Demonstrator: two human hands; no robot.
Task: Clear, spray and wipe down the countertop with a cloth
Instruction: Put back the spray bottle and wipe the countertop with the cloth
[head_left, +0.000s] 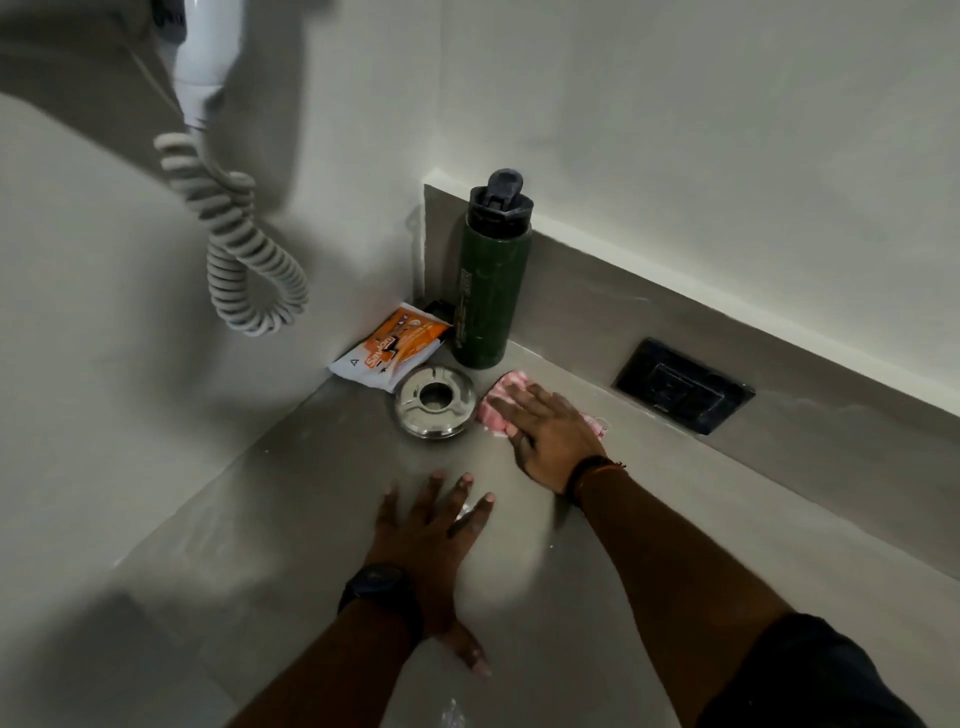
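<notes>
The pink cloth (496, 410) is pressed flat under the right hand (550, 434) near the countertop's (311, 545) back corner (beside a green bottle (491, 291)); the left hand (431, 545) is spread open, empty.

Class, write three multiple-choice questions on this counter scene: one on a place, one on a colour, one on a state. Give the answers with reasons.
1. Where does the metal ring lie?
A. Between packet and cloth
B. On the bottle
C. Under the left hand

2. What colour is the bottle's body?
A. Red
B. Dark green
C. White

3. How is the right hand?
A. Raised in the air
B. Closed around the bottle
C. Flat on the pink cloth

Answers: 1 A, the orange packet is on its left and the cloth on its right; 2 B, green below a dark cap; 3 C, palm down pressing the cloth to the countertop.
</notes>
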